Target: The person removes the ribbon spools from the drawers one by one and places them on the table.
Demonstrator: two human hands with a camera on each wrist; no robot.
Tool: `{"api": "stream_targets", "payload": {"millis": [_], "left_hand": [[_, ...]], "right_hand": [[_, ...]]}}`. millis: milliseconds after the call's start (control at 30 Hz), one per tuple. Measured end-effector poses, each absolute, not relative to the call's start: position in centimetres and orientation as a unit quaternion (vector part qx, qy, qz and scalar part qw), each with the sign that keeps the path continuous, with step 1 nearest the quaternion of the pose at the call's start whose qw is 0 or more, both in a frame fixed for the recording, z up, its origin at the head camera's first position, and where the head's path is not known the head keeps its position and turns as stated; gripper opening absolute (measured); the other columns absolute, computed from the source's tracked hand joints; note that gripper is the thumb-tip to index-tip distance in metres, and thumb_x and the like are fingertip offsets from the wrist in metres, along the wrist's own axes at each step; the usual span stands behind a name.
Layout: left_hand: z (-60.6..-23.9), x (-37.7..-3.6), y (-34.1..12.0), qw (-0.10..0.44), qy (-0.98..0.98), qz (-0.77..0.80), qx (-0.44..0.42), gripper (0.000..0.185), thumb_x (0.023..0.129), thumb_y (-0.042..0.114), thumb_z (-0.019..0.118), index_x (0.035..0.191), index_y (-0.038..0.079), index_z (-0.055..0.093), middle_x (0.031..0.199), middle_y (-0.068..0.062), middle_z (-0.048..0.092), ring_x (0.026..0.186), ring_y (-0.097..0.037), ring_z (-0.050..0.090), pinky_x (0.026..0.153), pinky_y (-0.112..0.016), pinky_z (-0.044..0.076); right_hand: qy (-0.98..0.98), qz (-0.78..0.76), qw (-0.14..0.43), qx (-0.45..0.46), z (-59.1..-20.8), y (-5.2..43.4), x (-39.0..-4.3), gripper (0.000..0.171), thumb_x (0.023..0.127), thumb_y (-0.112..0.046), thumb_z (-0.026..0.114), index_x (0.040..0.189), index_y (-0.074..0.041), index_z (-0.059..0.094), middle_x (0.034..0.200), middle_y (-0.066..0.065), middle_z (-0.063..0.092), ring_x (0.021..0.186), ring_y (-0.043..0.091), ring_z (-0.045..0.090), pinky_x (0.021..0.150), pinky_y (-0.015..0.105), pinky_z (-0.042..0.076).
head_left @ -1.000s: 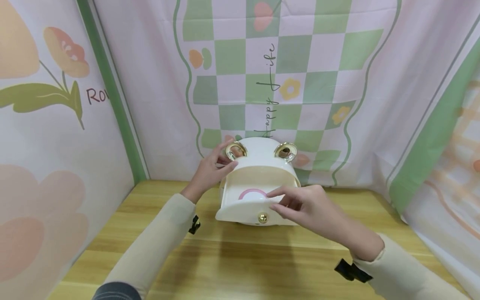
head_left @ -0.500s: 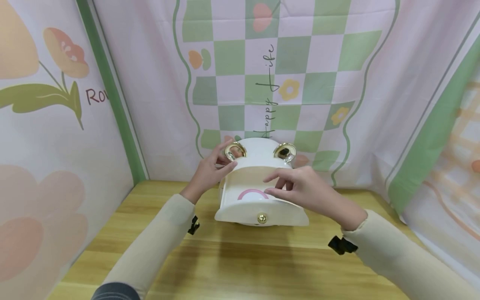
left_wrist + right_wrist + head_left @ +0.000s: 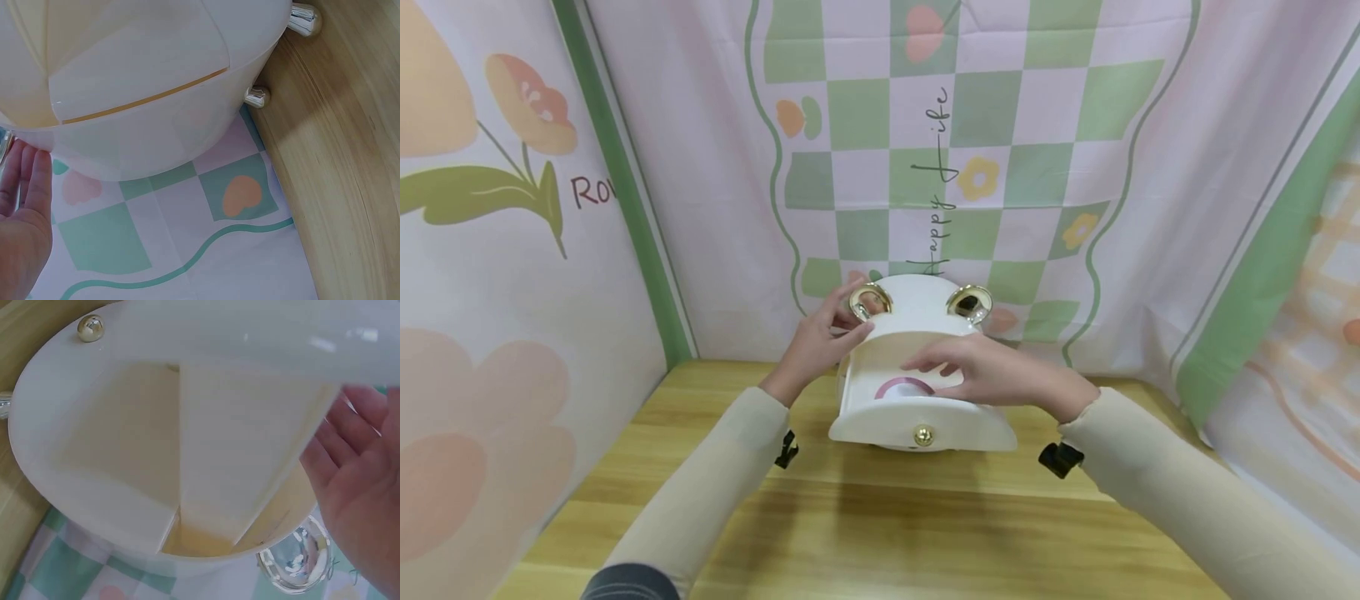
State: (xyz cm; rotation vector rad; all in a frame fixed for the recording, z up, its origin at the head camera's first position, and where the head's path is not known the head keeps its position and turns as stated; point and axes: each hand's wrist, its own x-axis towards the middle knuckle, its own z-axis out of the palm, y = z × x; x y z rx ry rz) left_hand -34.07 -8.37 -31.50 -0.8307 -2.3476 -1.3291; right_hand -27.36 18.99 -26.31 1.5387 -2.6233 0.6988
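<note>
A white rounded box (image 3: 917,302) stands on the table with two shiny gold-rimmed round ornaments (image 3: 871,302) on top. Its drawer (image 3: 880,423) is out, and a gold knob (image 3: 923,435) sits on the front. My left hand (image 3: 817,340) holds the box's upper left corner, thumb in front and fingers behind the ornament. In the left wrist view those fingers (image 3: 36,181) touch the box's edge. Over the drawer's right part reaches my right hand (image 3: 988,371), fingers loosely bent. Just left of its thumb lies a pink-rimmed round shape (image 3: 893,386) inside. The drawer front hides the thumb tip's contact.
The box stands on a wooden table (image 3: 917,533) near its back edge. Behind it hangs a green-checked cloth (image 3: 861,112), with printed cloth at both sides. Short shiny feet (image 3: 256,96) carry the box.
My right hand has moved from the drawer's front edge up, then left and into the drawer, its fingers spreading from a near pinch. The left hand and the box have stayed put.
</note>
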Motion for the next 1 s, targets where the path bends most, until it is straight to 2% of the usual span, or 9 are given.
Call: {"api": "stream_targets", "payload": {"millis": [167, 300, 567, 767, 1000], "left_hand": [[-31.4, -34.1, -8.4, 0.157, -0.824, -0.461, -0.29, 0.069, 0.098, 0.037, 0.067, 0.154, 0.048, 0.029, 0.103, -0.003, 0.066, 0.097, -0.017, 0.066, 0.089, -0.033, 0.056], [-31.4, -34.0, -8.3, 0.156, -0.826, -0.459, -0.289, 0.069, 0.098, 0.037, 0.067, 0.154, 0.049, 0.028, 0.104, -0.003, 0.066, 0.098, -0.016, 0.066, 0.089, -0.033, 0.056], [-31.3, -34.0, -8.4, 0.157, -0.824, -0.462, -0.288, 0.069, 0.098, 0.036, 0.067, 0.156, 0.042, 0.031, 0.103, -0.003, 0.067, 0.097, -0.016, 0.066, 0.089, -0.032, 0.056], [-31.3, -34.1, -8.3, 0.158, -0.823, -0.462, -0.29, 0.069, 0.097, 0.036, 0.068, 0.156, 0.038, 0.031, 0.102, -0.002, 0.066, 0.097, -0.015, 0.066, 0.089, -0.034, 0.056], [-31.4, -34.1, -8.4, 0.157, -0.819, -0.468, -0.292, 0.068, 0.098, 0.033, 0.068, 0.156, 0.037, 0.033, 0.1, -0.003, 0.066, 0.096, -0.015, 0.066, 0.089, -0.032, 0.056]], "right_hand": [[-0.845, 0.243, -0.081, 0.47, -26.5, 18.9, -28.1, 0.043, 0.096, -0.008, 0.066, 0.139, -0.003, 0.059, 0.137, 0.008, 0.06, 0.125, 0.028, 0.057, 0.097, 0.04, 0.053], [-0.845, 0.236, -0.122, 0.464, -26.5, 18.8, -28.4, 0.047, 0.098, -0.012, 0.063, 0.144, -0.005, 0.054, 0.143, 0.007, 0.056, 0.131, 0.026, 0.051, 0.101, 0.043, 0.05], [-0.831, 0.209, -0.124, 0.501, -27.0, 18.4, -28.9, 0.049, 0.097, -0.01, 0.064, 0.145, -0.002, 0.052, 0.145, 0.011, 0.053, 0.13, 0.028, 0.051, 0.099, 0.044, 0.051], [-0.825, 0.235, -0.14, 0.495, -27.3, 18.4, -29.0, 0.052, 0.098, -0.014, 0.066, 0.145, 0.002, 0.05, 0.143, 0.015, 0.053, 0.129, 0.03, 0.052, 0.099, 0.039, 0.052], [-0.837, 0.233, -0.122, 0.479, -27.0, 18.8, -28.6, 0.05, 0.097, -0.007, 0.063, 0.145, 0.002, 0.05, 0.14, 0.015, 0.055, 0.127, 0.031, 0.053, 0.098, 0.039, 0.052]]}}
